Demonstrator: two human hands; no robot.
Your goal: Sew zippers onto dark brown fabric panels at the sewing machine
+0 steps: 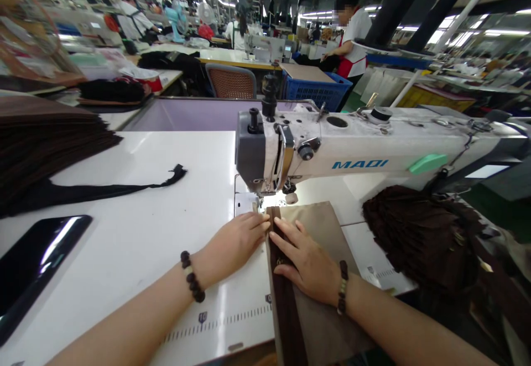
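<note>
A tan fabric piece [321, 228] with a dark brown strip [290, 310] along its left side lies on the white sewing table [199, 172]. Its far end reaches the needle area of a white sewing machine [352, 145]. At the fabric's left edge, close to the presser foot, my left hand [236, 239] has its fingers together on the edge; its thumb is hidden. My right hand [311, 261] rests on the piece with fingers spread, the tips on the brown strip. A small metallic mark shows on the strip beside the right thumb.
To the right sits a gathered bundle of dark brown pieces [418, 239]. On the left are a stack of dark fabric [50, 139], a black fabric strip [112, 191] and a phone [41, 266]. Behind stand a blue crate [319, 92], a chair [231, 83] and a co-worker [357, 37].
</note>
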